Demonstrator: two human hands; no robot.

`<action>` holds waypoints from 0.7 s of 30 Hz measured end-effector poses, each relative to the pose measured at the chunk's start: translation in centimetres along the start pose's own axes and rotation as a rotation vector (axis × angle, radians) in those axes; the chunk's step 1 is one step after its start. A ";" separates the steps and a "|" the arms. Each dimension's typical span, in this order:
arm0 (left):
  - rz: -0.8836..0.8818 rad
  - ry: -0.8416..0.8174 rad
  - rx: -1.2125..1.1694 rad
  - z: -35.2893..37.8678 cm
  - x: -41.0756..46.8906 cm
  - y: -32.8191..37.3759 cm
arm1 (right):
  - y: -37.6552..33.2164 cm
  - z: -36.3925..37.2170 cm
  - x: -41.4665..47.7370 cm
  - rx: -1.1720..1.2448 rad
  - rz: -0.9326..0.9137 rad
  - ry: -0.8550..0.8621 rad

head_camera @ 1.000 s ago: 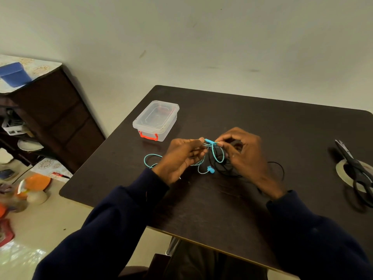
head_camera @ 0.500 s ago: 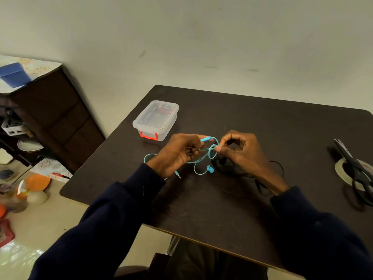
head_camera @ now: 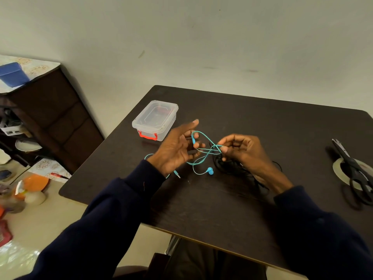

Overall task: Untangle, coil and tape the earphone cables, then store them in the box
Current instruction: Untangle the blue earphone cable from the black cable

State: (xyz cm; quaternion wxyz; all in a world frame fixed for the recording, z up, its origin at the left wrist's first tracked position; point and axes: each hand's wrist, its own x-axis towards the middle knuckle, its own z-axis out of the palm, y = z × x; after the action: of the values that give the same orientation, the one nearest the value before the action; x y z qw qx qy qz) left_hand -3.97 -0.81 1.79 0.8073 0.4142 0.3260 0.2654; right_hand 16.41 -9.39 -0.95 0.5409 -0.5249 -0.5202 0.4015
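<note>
Your left hand is raised just above the table, palm turned up and inward. Its forefinger is stretched out straight toward the box and the other fingers are loosely bent. The teal earphone cable crosses those bent fingertips, but the hand is blurred and you cannot tell whether they grip it or it only lies over them.

Your right hand sits opposite, a little apart from the left, with its fingers curled. Its thumb and forefinger pinch the teal strands where they cross. From that pinch a loop arches back to your left fingertips.

One teal earbud lies on the table between your wrists, and the plug lies near your left wrist. The black earphone cable is heaped on the table under and behind your right hand, tangled with the teal one.

The box stands shut beyond your left hand, red latch facing you. Well off to your right, the scissors lie across the roll of tape.
</note>
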 end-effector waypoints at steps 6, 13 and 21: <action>0.133 0.007 0.282 -0.4 0.6 -0.5 | -0.2 0.3 0.1 -0.104 -0.119 0.081; 0.033 -0.050 -0.189 -0.9 0.1 0.0 | 0.1 -0.6 -0.1 -0.036 -0.047 0.086; 0.104 0.049 0.265 -0.6 0.4 0.4 | 0.0 -0.2 -0.1 -0.007 -0.050 0.066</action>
State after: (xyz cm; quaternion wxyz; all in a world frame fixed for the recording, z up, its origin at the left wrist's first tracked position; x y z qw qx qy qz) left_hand -4.22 0.03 1.72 0.7226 0.5268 0.3557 0.2716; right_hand 16.55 -9.51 -0.93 0.5658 -0.5269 -0.5162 0.3685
